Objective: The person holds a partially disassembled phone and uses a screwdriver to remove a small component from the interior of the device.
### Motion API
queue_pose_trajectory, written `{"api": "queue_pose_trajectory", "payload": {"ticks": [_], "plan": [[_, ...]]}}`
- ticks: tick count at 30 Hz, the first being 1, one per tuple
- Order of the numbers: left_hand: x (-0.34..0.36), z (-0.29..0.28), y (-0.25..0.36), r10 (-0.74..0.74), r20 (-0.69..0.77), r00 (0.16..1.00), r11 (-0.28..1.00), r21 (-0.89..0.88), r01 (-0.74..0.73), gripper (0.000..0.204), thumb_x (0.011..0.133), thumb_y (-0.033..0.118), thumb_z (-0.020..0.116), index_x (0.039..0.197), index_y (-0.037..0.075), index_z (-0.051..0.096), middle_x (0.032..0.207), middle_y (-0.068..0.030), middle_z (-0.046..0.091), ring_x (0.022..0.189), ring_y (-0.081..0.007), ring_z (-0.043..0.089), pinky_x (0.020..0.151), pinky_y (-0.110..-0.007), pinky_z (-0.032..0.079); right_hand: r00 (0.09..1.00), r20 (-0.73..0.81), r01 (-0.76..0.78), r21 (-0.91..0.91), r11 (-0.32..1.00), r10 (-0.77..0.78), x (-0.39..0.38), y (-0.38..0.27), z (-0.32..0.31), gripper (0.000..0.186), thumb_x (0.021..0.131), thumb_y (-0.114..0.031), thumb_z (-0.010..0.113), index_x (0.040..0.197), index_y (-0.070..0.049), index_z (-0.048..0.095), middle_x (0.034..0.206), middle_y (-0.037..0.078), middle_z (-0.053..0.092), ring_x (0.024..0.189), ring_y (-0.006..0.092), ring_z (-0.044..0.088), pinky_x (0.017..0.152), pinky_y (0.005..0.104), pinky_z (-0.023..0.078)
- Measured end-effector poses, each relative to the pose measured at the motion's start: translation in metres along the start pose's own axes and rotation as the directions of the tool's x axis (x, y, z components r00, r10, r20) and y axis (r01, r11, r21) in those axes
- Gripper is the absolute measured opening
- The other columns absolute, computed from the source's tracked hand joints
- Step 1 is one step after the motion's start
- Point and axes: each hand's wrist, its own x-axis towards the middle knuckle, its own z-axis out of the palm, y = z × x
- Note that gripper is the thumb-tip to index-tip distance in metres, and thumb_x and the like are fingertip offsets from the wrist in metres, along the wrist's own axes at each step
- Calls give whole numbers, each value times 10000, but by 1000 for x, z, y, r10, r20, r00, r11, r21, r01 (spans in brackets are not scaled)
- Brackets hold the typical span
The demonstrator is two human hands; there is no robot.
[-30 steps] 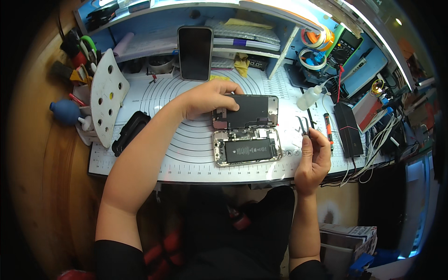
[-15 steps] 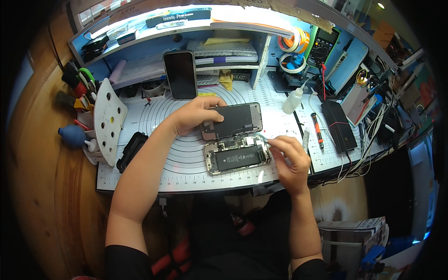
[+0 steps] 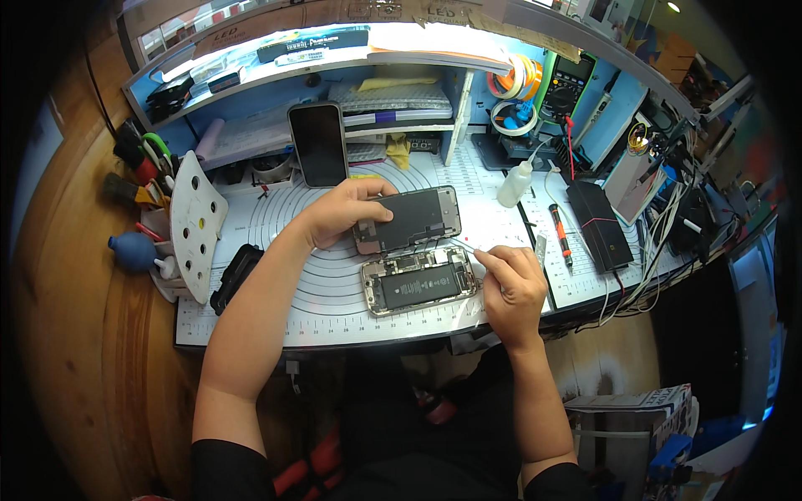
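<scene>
My left hand grips the left end of a detached phone screen, thumb on its dark back and fingers behind. The screen is tilted up along the far side of an opened phone body. A black battery and the inner parts show in the body, which lies on the mat. Thin dark strips appear to span the gap between screen and body. At the body's right end, my right hand pinches a thin, pale tool pointing left toward that gap. Its exact kind is too small to tell.
Another phone stands upright at the back. To the right are a squeeze bottle, a red-and-black screwdriver, a black box and tangled cables. A white tool holder and black case stand at left.
The whole view has shifted slightly. My right hand has turned a little, and the thin tool now shows more plainly beside the gap. My left hand keeps its grip on the screen.
</scene>
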Motion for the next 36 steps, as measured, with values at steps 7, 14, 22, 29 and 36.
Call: {"api": "queue_pose_trajectory", "payload": {"ticks": [7, 14, 22, 29, 36], "plan": [[-2, -1, 4, -3, -23, 1000, 1000, -9, 3, 262, 851, 72, 700, 1100, -5, 668, 977, -44, 689, 878, -108, 643, 803, -257, 513, 1000, -8, -9, 5, 1000, 9, -1, 2, 1, 312, 700, 100, 650, 951, -39, 773, 892, 64, 693, 825, 257, 630, 721, 373, 520], [-5, -9, 9, 57, -98, 994, 996, -56, -62, 256, 861, 55, 674, 1110, -2, 666, 971, -66, 705, 846, -118, 679, 772, -264, 550, 984, -94, -156, -40, 987, 152, -6, 5, 1, 297, 745, 102, 644, 973, -37, 774, 915, 84, 691, 853, 269, 634, 759, 370, 518], [-4, -4, 14, 53, -244, 968, 982, 188, -6, 278, 862, 65, 691, 1129, -11, 681, 971, -50, 705, 866, -120, 650, 799, -266, 505, 903, -270, -329, 69, 942, 335, -2, 5, 2, 261, 888, 52, 649, 1131, -4, 724, 1003, 147, 683, 945, 316, 659, 841, 405, 521], [-6, -4, 7, 10, -309, 951, 959, 273, 79, 428, 859, 98, 725, 1265, -28, 678, 1074, -107, 727, 926, -156, 670, 840, -294, 516, 854, -308, -414, 85, 906, 419, -5, 16, -19, 235, 902, 4, 693, 1135, -2, 721, 1025, 126, 695, 901, 239, 674, 802, 333, 530], [-2, 19, -3, 367, -297, 882, 485, 870, 91, 410, 869, 189, 701, 1254, 48, 679, 1201, -141, 678, 1056, -306, 662, 903, -407, 527, 877, -320, -445, -263, 856, 358, -34, 63, -56, 163, 828, -75, 742, 987, -44, 729, 973, 70, 693, 945, 290, 612, 877, 416, 457]]}}
